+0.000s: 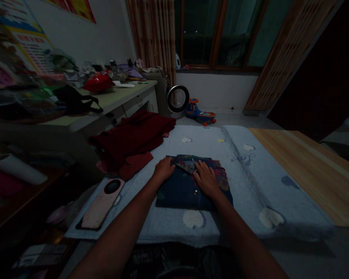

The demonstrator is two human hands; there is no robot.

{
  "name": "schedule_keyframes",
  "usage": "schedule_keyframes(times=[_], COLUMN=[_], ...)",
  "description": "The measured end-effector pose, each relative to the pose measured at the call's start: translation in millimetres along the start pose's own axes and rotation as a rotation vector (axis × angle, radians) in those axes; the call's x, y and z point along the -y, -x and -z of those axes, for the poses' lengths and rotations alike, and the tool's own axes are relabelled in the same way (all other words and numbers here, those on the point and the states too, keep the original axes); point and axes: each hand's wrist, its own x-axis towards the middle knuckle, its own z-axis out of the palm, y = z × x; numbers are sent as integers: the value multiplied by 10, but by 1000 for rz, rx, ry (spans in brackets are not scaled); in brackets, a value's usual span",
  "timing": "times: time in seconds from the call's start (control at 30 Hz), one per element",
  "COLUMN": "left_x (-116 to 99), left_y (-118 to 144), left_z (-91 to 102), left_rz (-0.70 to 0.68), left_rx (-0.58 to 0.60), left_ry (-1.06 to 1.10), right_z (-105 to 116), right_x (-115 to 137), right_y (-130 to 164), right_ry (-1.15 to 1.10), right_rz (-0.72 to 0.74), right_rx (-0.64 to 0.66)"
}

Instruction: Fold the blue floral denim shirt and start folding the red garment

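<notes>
Hands are both resting on a folded dark blue denim garment (182, 190) w/ a colourful patterned collar, which is lying approx. centre of a pale blue towel-like blanket (244, 170) spread over the floor. Left hand (163, 169) is sitting at the garment's upper left corner, fingers curled loosely together over the edge; can't tell whether it's actually pinching cloth or just pressing. Right hand (206, 179) is lying flat, palm down, fingers spread apart and pointing away, on the garment's upper middle, just beside the patterned collar and touching it. Small metal buttons are showing on the denim between and below the hands.

Dark red cloth pile (132, 141) is lying at the blanket's far left corner, near the garment but not touching it. Pale pink flat board w/ a dark round hole (101, 203) is lying on the blanket's left edge, well apart from the left hand. Cluttered cream desk (116, 99) is standing along the left wall. Round ring-shaped fan (178, 99) and a blue-orange toy ride-on car (198, 111) are sitting by the far wall under the window. Light wooden board (311, 162) is lying to the right of the blanket. Room is dim, so fine detail is hard to read.
</notes>
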Motion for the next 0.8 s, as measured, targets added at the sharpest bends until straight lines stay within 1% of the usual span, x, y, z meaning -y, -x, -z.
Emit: schedule_keyframes(times=[0.07, 0.13, 0.3, 0.37, 0.5, 0.6, 0.7, 0.73, 0.8], left_x=[81, 112, 129, 134, 118, 103, 122, 137, 179], left_y=[-111, -215, -413, -444, -423, -383, -367, -370, -383], left_z=[49, 76, 58, 22, -53, -79, -72, -63, -40], left_rz=[-1, 3, -19, -39, -82, -107, -134, -148, -150], left_rx=[99, 158, 324, 317, 188, 145, 164, 198, 303], left_ry=[-14, 17, 179, 235, 298, 333, 360, 381, 457], right_z=[2, 6, -26, -37, -34, -23, -13, -9, 2], right_x=[-10, -12, -23, -31, -41, -39, -34, -32, -27], right_y=[-3, -6, -14, -14, -7, -6, -3, -1, 6], right_ry=[3, 5, 10, 12, 12, 11, 5, 1, -8], right_rz=[4, 7, 1, 6, 13, 12, 8, 6, 6], right_rx=[-5, -13, -22, -27, -16, -10, -4, -2, 2])
